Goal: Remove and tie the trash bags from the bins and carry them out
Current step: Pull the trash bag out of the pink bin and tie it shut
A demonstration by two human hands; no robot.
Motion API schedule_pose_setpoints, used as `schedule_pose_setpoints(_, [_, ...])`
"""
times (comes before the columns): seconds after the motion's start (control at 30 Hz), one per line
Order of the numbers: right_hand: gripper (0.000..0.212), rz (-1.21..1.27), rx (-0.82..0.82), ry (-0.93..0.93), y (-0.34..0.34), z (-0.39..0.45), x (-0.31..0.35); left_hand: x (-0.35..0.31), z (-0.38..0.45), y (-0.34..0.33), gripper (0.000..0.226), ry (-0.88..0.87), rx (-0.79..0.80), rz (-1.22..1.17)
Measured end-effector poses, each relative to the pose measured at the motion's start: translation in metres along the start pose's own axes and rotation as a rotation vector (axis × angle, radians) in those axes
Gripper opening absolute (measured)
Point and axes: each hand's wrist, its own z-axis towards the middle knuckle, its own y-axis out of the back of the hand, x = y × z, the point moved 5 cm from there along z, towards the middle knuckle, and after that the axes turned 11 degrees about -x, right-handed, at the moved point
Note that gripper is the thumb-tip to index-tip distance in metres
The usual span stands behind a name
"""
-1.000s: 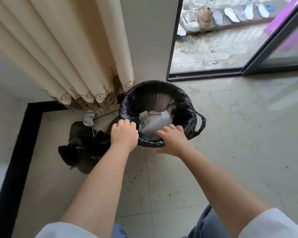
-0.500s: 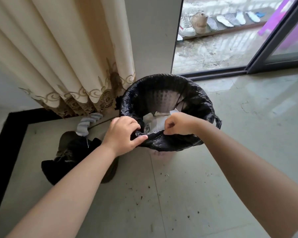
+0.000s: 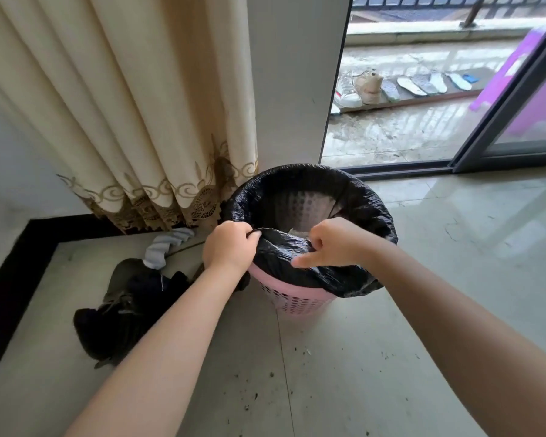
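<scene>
Near side of the bag now lifted off the bin rim

Half a second ago both hands only pinched the black trash bag [image 3: 300,257] where it was folded over the pink bin [image 3: 297,298]; now the left hand [image 3: 229,247] is closed in a fist on the bag's edge and the right hand [image 3: 334,242] pinches it with the forefinger stretched out, and this near edge is pulled up and inward, so pink rim shows below. The far side is still folded over the rim. The bin stands on the floor [image 3: 423,310] beside the curtain [image 3: 133,121], near the balcony door. I judge that removal is started; tying is not yet begun.

Both hands fisted side by side, left hand [image 3: 229,247], right hand [image 3: 336,244]
</scene>
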Motion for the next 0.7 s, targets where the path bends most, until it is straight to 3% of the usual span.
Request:
schedule_pose_setpoints(0.1, [0.044, -0.11, 0.169, -0.025, -0.019, -0.009, 0.005, -0.001, -0.002, 0.001, 0.03, 0.048, -0.032, -0.032])
schedule_pose_setpoints(0.17, [0.031, -0.129, 0.173, -0.044, -0.021, -0.015, 0.003, -0.002, -0.002, 0.004, 0.031, 0.06, -0.039, -0.012])
schedule_pose_setpoints(0.23, [0.017, -0.14, 0.094, -0.074, -0.013, -0.017, -0.005, -0.006, -0.003, 0.004, 0.034, 0.026, -0.032, -0.001])
schedule_pose_setpoints(0.37, [0.011, -0.16, -0.145, -0.209, 0.016, -0.019, -0.03, -0.019, -0.014, -0.007, 0.054, -0.141, 0.117, 0.04])
schedule_pose_setpoints(0.43, [0.005, -0.123, -0.247, -0.303, 0.026, -0.025, -0.04, -0.017, -0.018, -0.008, 0.047, -0.138, 0.084, 0.103])
schedule_pose_setpoints(0.5, [0.008, -0.16, -0.295, -0.377, 0.031, -0.031, -0.049, -0.011, -0.017, -0.002, 0.039, -0.057, 0.012, 0.129])
schedule_pose_setpoints(0.6, [0.019, -0.293, -0.21, -0.533, 0.033, -0.044, -0.071, 0.01, -0.011, 0.007, 0.044, 0.123, -0.02, 0.086])
schedule_pose_setpoints(0.7, [0.006, -0.222, -0.099, -0.742, 0.03, -0.061, -0.1, 0.037, 0.0, 0.017, 0.024, 0.307, -0.043, -0.019])
